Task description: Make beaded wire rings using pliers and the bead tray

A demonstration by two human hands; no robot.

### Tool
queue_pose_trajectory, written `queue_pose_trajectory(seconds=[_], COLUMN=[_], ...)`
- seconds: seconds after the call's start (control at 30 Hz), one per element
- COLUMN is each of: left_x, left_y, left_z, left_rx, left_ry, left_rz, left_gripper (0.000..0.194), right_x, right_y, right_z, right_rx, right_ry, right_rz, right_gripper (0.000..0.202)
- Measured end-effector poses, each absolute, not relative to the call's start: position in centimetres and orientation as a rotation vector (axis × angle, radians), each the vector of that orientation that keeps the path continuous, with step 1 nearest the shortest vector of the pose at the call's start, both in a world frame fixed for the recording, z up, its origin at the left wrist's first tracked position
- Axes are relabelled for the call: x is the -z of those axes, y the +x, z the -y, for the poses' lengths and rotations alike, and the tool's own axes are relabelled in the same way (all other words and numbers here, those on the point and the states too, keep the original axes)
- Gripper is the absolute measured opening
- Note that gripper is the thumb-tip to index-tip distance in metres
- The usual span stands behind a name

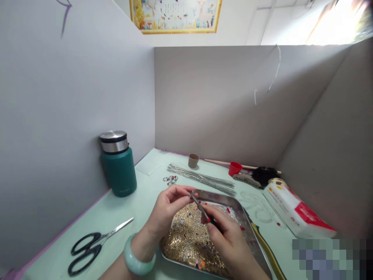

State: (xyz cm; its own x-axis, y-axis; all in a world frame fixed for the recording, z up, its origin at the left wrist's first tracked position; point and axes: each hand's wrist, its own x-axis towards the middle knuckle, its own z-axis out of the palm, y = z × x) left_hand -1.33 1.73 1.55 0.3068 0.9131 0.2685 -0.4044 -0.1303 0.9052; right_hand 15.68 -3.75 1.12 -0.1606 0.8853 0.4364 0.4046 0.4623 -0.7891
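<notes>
Pinching a tiny metallic piece (pixel 192 193), too small to identify: left hand (pixel 166 206), thumb and fingertips together above the tray's far left corner; one pale green bangle (pixel 139 258) at the wrist. Right hand (pixel 229 237): closed around the dark handle of one slim metal tool (pixel 201 207), its tip at the piece. Beneath both hands: one metal tray (pixel 223 198), holding gold beads (pixel 186 241) with scattered coloured ones. Just beyond the tray's far edge: one bundle of silver wires (pixel 204 181); left of it, a cluster of small rings with red beads (pixel 170 179). Toward the counter's (pixel 116 210) left edge: black-handled scissors (pixel 105 236); farther along that edge, one green flask (pixel 121 173), upright. Near the far edge: one brown cup (pixel 193 160), one red cup (pixel 234 168), one thin stick (pixel 218 161). Right of the tray: one white-and-red packet (pixel 300 212).
</notes>
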Motion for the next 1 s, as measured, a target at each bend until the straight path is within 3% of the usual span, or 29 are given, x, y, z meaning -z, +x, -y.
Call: queue_pose_trajectory(seconds=[0.33, 0.73, 0.87, 1.0], left_x=[-1.07, -1.23, -1.26, -1.2], left_y=[-1.06, -1.12, -1.24, -1.24], left_z=[-2.12, -2.03, -2.14, -2.16], left_rx=[-1.149, -1.138, -1.149, -1.143], left_ry=[1.082, 1.023, 1.023, 1.074], left_rz=[-0.524, -0.566, -0.627, -0.671], left_gripper=[0.012, 0.014, 0.015, 0.018], right_x=[-1.26, -1.06, -1.23, -1.51], right_y=[15.45, 15.11, 15.34, 15.95], right_z=[3.63, 3.47, 3.49, 3.4], right_rx=[-1.265, -1.342, -1.174, -0.555], right_ry=[-1.087, -1.006, -1.103, -1.195], right_rz=[1.342, 1.204, 1.35, 1.715], right_gripper=[0.036, 0.033, 0.034, 0.028])
